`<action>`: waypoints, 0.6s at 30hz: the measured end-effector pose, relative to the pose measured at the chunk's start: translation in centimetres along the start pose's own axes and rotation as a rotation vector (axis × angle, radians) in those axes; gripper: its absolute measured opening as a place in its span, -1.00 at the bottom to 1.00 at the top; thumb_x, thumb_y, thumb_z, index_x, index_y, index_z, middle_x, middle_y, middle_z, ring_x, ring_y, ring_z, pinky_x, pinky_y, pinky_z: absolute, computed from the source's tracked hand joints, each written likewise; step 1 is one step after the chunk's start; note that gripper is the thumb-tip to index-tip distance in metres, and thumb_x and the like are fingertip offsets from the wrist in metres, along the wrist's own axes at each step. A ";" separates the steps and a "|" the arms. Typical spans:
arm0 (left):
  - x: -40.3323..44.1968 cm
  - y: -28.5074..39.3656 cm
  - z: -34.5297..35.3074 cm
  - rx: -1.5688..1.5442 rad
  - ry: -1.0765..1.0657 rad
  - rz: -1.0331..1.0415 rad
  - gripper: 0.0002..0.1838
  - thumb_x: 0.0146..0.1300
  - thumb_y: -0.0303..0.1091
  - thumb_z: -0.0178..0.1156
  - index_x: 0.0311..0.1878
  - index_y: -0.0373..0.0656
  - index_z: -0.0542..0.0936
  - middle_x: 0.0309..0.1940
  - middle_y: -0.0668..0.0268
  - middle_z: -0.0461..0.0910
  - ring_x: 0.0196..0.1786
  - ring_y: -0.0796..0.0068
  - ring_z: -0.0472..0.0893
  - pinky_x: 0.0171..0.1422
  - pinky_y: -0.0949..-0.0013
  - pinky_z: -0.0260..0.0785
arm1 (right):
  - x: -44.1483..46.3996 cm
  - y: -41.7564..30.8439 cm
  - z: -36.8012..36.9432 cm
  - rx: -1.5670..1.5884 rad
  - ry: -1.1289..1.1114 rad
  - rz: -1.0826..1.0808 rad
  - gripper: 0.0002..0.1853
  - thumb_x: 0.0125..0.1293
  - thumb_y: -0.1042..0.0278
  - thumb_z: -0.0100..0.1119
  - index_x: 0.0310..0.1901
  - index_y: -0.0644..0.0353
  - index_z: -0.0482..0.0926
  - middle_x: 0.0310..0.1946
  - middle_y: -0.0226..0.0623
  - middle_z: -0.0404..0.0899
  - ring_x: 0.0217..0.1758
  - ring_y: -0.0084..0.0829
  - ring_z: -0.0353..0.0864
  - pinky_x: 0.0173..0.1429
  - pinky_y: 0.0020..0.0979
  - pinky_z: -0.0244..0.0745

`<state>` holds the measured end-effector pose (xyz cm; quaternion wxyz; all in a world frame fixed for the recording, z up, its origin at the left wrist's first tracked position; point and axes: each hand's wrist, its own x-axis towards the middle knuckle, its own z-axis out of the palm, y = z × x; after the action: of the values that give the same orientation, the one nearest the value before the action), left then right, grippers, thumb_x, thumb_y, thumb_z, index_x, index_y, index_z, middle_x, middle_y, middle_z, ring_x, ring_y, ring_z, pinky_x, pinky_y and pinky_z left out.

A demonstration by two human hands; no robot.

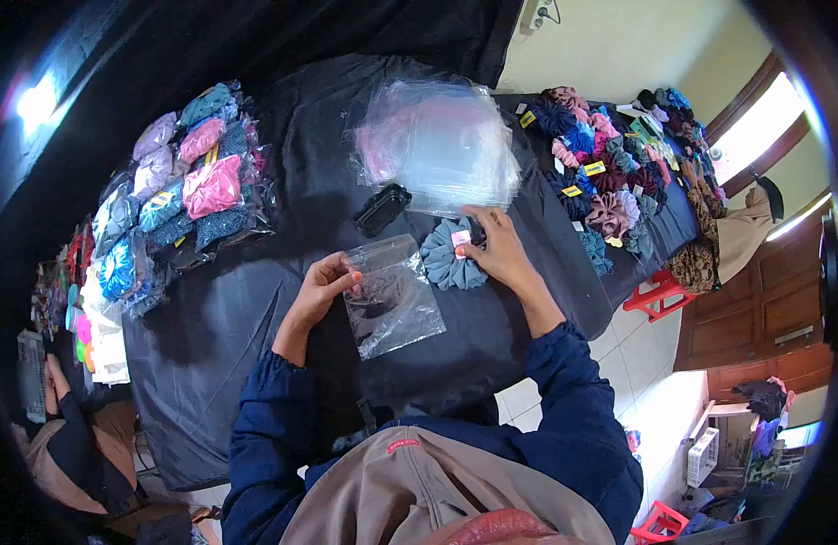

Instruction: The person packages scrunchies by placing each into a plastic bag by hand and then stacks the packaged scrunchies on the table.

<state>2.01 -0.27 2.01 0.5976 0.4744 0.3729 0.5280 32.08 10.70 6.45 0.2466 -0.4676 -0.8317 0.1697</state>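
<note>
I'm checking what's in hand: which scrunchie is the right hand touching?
The grey-blue scrunchie beside the held clear bag; the others lie in piles.

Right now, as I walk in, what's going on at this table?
One person's left hand holds a clear plastic bag that looks empty. Their right hand touches a grey-blue gathered fabric scrunchie, which lies beside it, still unbagged. Flat clear bags are stacked beyond. Colourful bagged fabric pieces lie to the left, multicoloured loose scrunchies to the right.

Red stool (659, 295) near wooden door (746, 318), right side. Plugged wall socket (538, 14) at top. White crate (703, 457), lower right. Person (92, 454), lower left.
</note>
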 end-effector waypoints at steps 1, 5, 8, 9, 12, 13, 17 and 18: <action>0.0 0.1 0.1 0.025 -0.017 0.000 -0.88 0.24 -0.40 0.21 -0.36 -0.16 0.48 -0.48 0.43 0.50 -0.39 0.66 0.49 -0.26 0.56 0.31 | 0.1 0.4 0.4 -0.018 0.117 -0.090 -0.40 -0.05 0.07 0.41 0.04 0.17 0.51 -0.16 -0.17 0.51 0.08 -0.17 0.42 0.11 -0.27 0.31; 0.0 0.2 0.3 0.063 -0.048 -0.036 -0.88 0.25 -0.37 0.20 -0.33 -0.17 0.48 -0.46 0.41 0.50 -0.39 0.64 0.48 -0.26 0.54 0.31 | 0.6 1.3 0.2 -0.045 -0.135 0.047 -0.27 -0.13 -0.06 0.44 0.08 0.15 0.48 -0.12 -0.13 0.54 0.13 -0.13 0.38 0.17 -0.24 0.26; 0.2 0.6 0.7 0.091 -0.055 -0.030 -0.87 0.30 -0.34 0.16 -0.29 -0.17 0.47 -0.41 0.41 0.50 -0.37 0.64 0.48 -0.25 0.55 0.31 | 1.1 0.6 -0.8 -0.111 -0.350 0.138 -0.23 -0.20 -0.15 0.45 0.03 0.20 0.51 -0.11 -0.06 0.55 0.10 -0.08 0.41 0.15 -0.22 0.28; 0.2 0.9 0.8 0.096 -0.049 -0.027 -0.87 0.30 -0.34 0.16 -0.29 -0.17 0.47 -0.41 0.41 0.50 -0.37 0.64 0.48 -0.25 0.55 0.31 | 1.2 0.9 -1.0 -0.069 -0.354 0.084 -0.27 -0.18 -0.10 0.46 -0.01 0.24 0.52 -0.14 -0.08 0.57 0.04 -0.15 0.45 0.10 -0.26 0.31; 0.1 1.5 0.9 0.053 -0.042 -0.054 -0.85 0.33 -0.31 0.13 -0.28 -0.17 0.45 -0.42 0.43 0.47 -0.34 0.66 0.45 -0.25 0.54 0.28 | 1.4 1.7 -2.1 0.168 -0.406 0.036 -0.37 -0.12 0.01 0.48 -0.08 0.31 0.54 -0.21 -0.16 0.58 -0.08 -0.33 0.50 0.01 -0.36 0.35; 0.1 1.5 0.7 0.061 -0.065 -0.032 -0.83 0.35 -0.28 0.10 -0.27 -0.18 0.46 -0.41 0.43 0.47 -0.33 0.66 0.45 -0.24 0.54 0.29 | 1.4 1.6 -2.8 0.358 -0.450 0.051 -0.42 -0.08 0.08 0.48 -0.12 0.35 0.54 -0.25 -0.21 0.57 -0.14 -0.45 0.50 -0.04 -0.42 0.37; 0.1 1.5 0.4 0.139 -0.136 -0.010 -0.77 0.39 -0.23 0.03 -0.20 -0.22 0.49 -0.39 0.42 0.48 -0.32 0.67 0.45 -0.19 0.53 0.31 | 1.9 1.7 -5.7 0.770 -0.481 0.134 -0.59 0.00 0.32 0.45 -0.15 0.29 0.51 -0.27 -0.46 0.53 -0.18 -0.61 0.45 -0.05 -0.53 0.35; 0.1 1.6 0.5 0.138 -0.134 -0.012 -0.77 0.39 -0.23 0.03 -0.20 -0.22 0.49 -0.39 0.42 0.48 -0.32 0.67 0.45 -0.19 0.53 0.31 | 1.9 0.5 -6.9 0.813 -0.365 0.128 -0.59 0.00 0.40 0.43 -0.12 0.25 0.48 -0.24 -0.50 0.54 -0.14 -0.63 0.48 0.00 -0.54 0.37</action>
<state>2.02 -0.31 3.72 0.5904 0.5464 0.3706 0.4643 35.50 13.01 12.28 0.2485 -0.3455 -0.6967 0.5774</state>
